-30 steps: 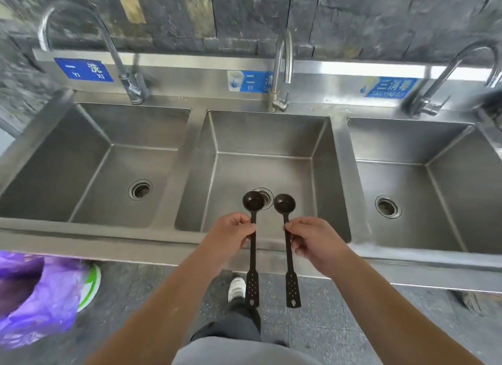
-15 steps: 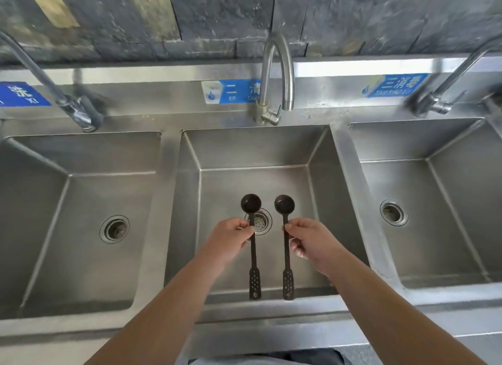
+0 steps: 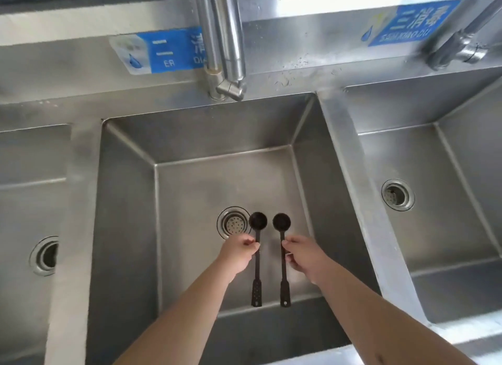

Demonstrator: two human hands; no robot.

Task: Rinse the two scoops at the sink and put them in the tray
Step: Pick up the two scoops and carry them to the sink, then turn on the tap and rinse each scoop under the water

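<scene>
Two long black scoops hang side by side over the middle basin point(image 3: 130, 201) of a steel sink. My left hand point(image 3: 236, 253) pinches the handle of the left scoop point(image 3: 257, 256) just below its round bowl. My right hand point(image 3: 304, 256) grips the right scoop point(image 3: 282, 261) the same way. Both bowls point away from me, near the drain strainer point(image 3: 233, 223). The perforated handle ends hang toward me. The middle tap point(image 3: 228, 52) stands behind the basin, with no water visible. No tray is in view.
A left basin point(image 3: 32, 174) and a right basin point(image 3: 448, 201), each with a drain, flank the middle one. A second tap point(image 3: 461, 44) sits at the back right. Blue labels are stuck on the splashback.
I have leaned in over the sink, so the middle basin now fills the view. Both hands with the scoops have moved down into the basin, near the drain.
</scene>
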